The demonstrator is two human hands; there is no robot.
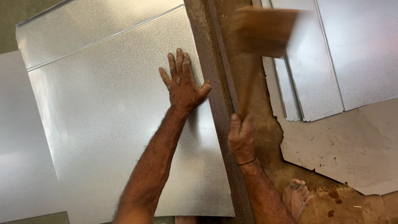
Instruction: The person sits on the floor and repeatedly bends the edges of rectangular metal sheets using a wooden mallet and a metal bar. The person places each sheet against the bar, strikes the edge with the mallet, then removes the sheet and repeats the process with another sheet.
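A large shiny metal sheet (112, 124) lies flat, its right edge resting along a rusty steel bar (219, 91). My left hand (182, 83) presses palm-down on the sheet near that edge, fingers spread. My right hand (241, 137) grips the handle of a wooden mallet (261, 31). The mallet's head is raised above the bar and is blurred by motion.
A stack of several cut metal sheets (331, 54) lies to the right, on a worn white board (352, 149). Another pale sheet (20, 166) sits at the far left. My bare foot (296, 197) rests on the brown dirt floor (265, 137).
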